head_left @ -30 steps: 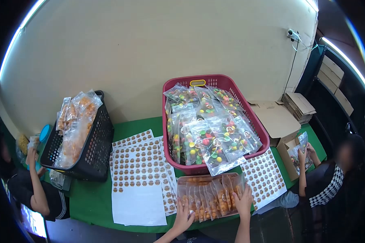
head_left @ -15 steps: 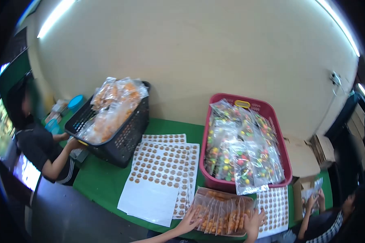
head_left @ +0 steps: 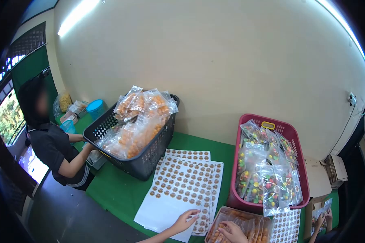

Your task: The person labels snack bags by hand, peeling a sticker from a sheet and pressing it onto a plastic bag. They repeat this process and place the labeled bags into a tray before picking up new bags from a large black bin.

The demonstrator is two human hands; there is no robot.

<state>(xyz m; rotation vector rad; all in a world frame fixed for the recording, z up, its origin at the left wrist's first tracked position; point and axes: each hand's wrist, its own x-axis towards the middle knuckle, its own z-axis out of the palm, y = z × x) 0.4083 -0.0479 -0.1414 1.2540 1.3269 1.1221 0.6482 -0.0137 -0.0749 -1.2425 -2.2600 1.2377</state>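
Observation:
My left hand (head_left: 185, 221) is over the lower part of the sticker sheets (head_left: 182, 178), its fingers apart and nothing visible between them. These white sheets carry rows of small round brown stickers; the top sheet's lower part is bare. My right hand (head_left: 233, 232) hovers over or touches the clear packets of orange snack balls (head_left: 257, 231), fingers spread. A shallow tray (head_left: 226, 209) holds those packets in a row at the bottom edge of view, where its near side is cut off.
A black basket (head_left: 129, 164) with orange snack packets stands left; a co-worker (head_left: 54, 146) touches it. The maroon basket (head_left: 234, 178) holds colourful candy packets. Another person's hands (head_left: 324, 220) are by a cardboard box (head_left: 310, 210) at right. More sticker sheets (head_left: 286, 224) lie beside the tray.
My left hand has left the tray's left side and is over the sticker sheets. My right hand has gone from the tray's right side to above the packets. The view has shifted.

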